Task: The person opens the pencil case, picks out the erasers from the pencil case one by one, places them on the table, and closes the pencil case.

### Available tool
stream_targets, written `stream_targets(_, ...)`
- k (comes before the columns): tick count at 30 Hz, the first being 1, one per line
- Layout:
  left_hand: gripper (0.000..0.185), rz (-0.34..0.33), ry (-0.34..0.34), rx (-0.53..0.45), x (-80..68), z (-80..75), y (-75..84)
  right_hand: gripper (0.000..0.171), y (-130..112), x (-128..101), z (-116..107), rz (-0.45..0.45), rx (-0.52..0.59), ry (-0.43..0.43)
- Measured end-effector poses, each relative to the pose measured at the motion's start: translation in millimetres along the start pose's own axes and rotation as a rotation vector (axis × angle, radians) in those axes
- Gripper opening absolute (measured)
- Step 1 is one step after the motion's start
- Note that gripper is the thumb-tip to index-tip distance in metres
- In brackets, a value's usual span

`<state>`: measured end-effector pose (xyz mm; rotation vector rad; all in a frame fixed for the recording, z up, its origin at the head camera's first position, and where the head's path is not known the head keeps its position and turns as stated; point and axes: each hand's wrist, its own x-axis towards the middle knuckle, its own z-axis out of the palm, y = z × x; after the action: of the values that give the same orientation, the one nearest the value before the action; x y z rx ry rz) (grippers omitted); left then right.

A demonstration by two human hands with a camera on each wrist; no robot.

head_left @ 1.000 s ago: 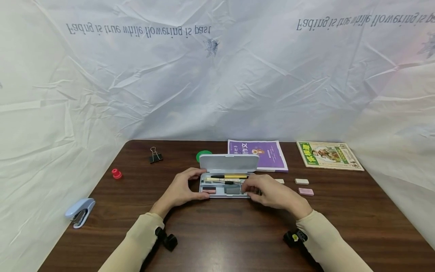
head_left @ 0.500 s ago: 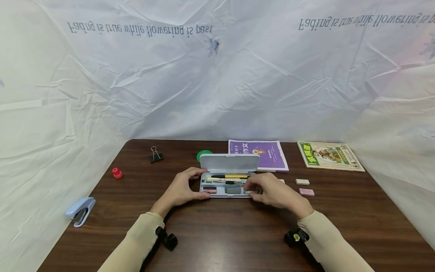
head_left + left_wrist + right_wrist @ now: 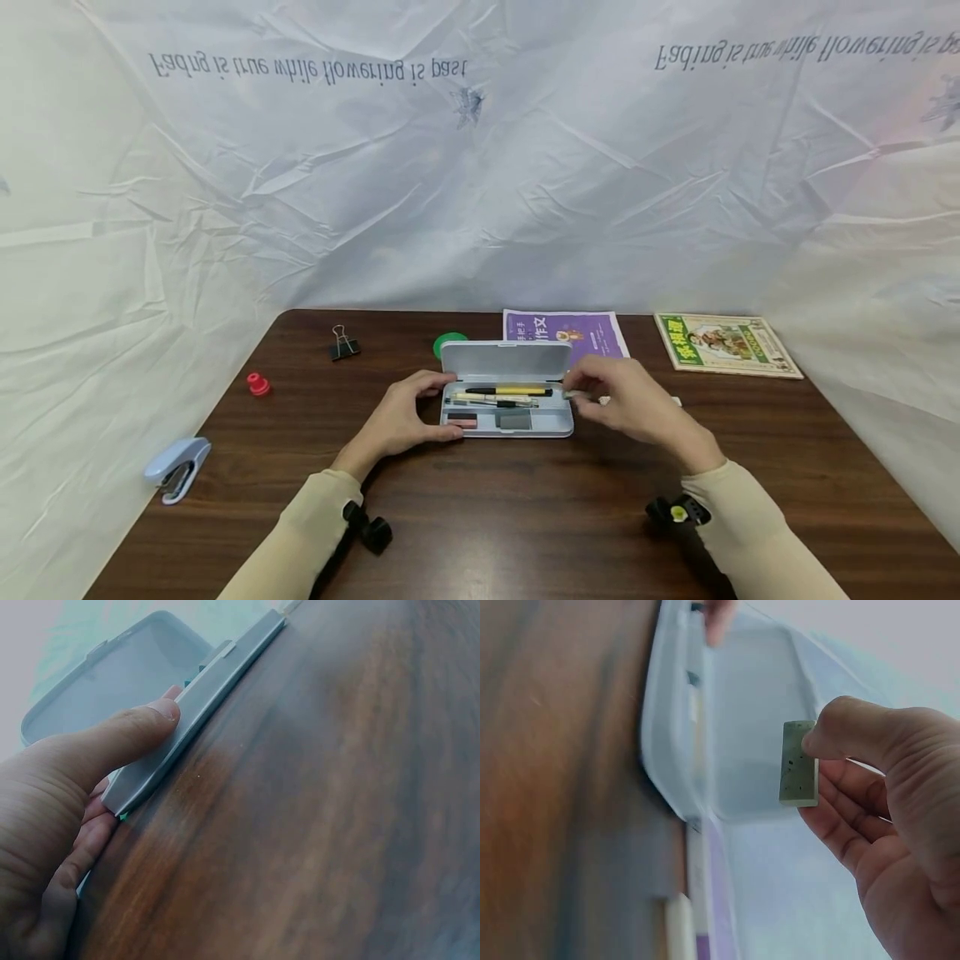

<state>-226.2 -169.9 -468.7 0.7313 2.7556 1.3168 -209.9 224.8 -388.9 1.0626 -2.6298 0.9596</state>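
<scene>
A: What takes up most of the scene?

B: A dark wooden table [image 3: 480,517] with a crumpled white sheet [image 3: 480,167] hung behind it. Far on the table lie 2 books: a purple one [image 3: 592,333] and, well apart to its right, a green one [image 3: 723,343].

A: And in the middle?

B: A pale grey pencil case [image 3: 506,398] with its lid raised. Inside, a yellow pen [image 3: 510,390] lies along the back, a darker pen just in front of it, and a pink eraser [image 3: 463,422] and a grey block [image 3: 514,421] sit at the front.

A: What is the left hand doing?

B: The left hand [image 3: 401,417] grips the case's left end. In the left wrist view the thumb [image 3: 127,735] presses on the front edge of the case and the fingers curl around its end.

A: And the right hand?

B: The right hand [image 3: 630,404] is lifted just beside the right end of the case, pinching a small pale green speckled eraser [image 3: 798,763] between thumb and fingers, clear of the table and in front of the open lid.

A: Anything smaller around?

B: On the left, a blue stapler [image 3: 176,468] near the table edge, a red cap-like piece [image 3: 257,383], a black binder clip [image 3: 342,343], and a green round thing [image 3: 448,342] partly hidden behind the lid.
</scene>
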Motion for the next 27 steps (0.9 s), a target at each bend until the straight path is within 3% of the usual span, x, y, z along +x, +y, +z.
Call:
stream_targets(6,0.083,0.03,0.006,0.006,0.3,0.6,0.9,0.031,9.2,-19.5,-26.2,0.053,-0.132,0.088)
stream_targets(12,0.082,0.031,0.009,0.014,-0.4,-0.5,-0.1,0.032,23.6,-43.2,-24.7,0.089,-0.148,0.086)
stream_targets(19,0.081,0.037,0.01,0.011,-1.7,-0.8,0.2,0.03,35.7,-54.5,-5.0,0.099,-0.118,0.016)
stream_targets(27,0.083,0.027,0.003,0.004,-2.4,-0.8,-0.2,0.032,36.1,-51.2,0.4,0.143,-0.124,-0.102)
